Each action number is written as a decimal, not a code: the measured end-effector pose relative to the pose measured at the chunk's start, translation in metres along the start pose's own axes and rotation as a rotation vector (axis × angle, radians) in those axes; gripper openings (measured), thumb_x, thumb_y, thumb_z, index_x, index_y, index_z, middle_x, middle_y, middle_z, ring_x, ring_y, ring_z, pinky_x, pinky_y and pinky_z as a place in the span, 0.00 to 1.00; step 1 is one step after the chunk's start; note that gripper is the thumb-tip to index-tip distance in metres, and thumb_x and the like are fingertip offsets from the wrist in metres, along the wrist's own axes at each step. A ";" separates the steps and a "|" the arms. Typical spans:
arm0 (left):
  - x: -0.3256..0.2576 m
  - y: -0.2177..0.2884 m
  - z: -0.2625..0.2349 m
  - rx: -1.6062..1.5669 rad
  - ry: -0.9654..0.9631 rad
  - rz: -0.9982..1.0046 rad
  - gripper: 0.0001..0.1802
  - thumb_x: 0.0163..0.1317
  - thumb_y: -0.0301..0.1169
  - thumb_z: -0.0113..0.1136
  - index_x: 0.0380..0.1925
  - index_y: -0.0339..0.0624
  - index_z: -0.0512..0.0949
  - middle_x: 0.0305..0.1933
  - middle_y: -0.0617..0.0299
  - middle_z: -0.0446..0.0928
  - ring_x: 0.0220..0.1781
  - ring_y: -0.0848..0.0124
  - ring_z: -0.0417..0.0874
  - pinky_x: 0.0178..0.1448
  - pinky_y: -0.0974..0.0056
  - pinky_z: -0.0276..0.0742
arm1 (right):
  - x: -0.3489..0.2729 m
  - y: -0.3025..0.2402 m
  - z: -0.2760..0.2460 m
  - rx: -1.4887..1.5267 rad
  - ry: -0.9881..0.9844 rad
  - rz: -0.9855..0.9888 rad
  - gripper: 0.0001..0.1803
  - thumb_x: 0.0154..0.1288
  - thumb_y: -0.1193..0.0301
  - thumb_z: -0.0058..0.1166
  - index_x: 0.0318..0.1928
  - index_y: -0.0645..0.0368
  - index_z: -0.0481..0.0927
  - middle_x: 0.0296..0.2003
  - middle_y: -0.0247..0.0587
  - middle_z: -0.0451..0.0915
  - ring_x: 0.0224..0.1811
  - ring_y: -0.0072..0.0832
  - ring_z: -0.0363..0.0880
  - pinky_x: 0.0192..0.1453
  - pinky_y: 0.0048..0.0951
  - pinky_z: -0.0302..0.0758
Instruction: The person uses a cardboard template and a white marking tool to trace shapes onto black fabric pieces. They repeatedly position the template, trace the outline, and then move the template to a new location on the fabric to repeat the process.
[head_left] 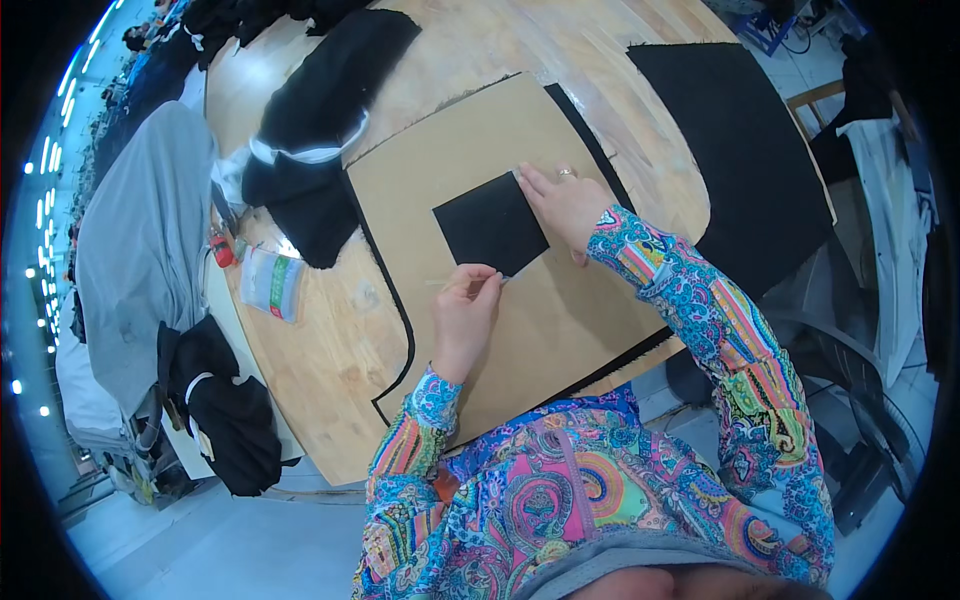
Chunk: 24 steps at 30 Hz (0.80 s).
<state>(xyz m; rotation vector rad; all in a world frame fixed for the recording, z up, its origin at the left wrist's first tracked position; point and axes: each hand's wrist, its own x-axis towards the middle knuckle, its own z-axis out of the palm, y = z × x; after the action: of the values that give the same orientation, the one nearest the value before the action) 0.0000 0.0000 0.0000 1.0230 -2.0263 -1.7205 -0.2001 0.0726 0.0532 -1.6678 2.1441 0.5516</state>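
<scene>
A large tan cardboard template [400,215] lies on black fabric [590,130], whose edges show along its sides. Near its middle is a black square [490,222]; whether this is a cut-out over the fabric or a separate piece, I cannot tell. My left hand [466,318] is at the square's near corner, thumb and forefinger pinched together. Something small and pale shows at the fingertips, too small to name. My right hand [570,205] rests with fingers stretched out on the card, fingertips at the square's far right corner.
Another black fabric piece [730,140] lies at the right of the wooden table [320,370]. On the left are a tied black fabric bundle [310,190], a clear packet [270,284] and a small red object [221,248]. A chair [850,390] stands at the right.
</scene>
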 end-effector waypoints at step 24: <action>-0.001 0.007 -0.030 0.522 0.155 0.171 0.04 0.57 0.29 0.58 0.30 0.40 0.79 0.26 0.52 0.81 0.27 0.61 0.83 0.33 0.62 0.77 | 0.000 0.002 0.001 0.005 0.012 0.000 0.71 0.22 0.67 0.79 0.69 0.62 0.47 0.71 0.40 0.46 0.65 0.51 0.59 0.52 0.32 0.79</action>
<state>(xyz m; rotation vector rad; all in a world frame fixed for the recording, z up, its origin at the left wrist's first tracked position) 0.0174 -0.0213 0.0142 1.0466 -2.4318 -1.0115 -0.2017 0.0738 0.0529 -1.6722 2.1529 0.5365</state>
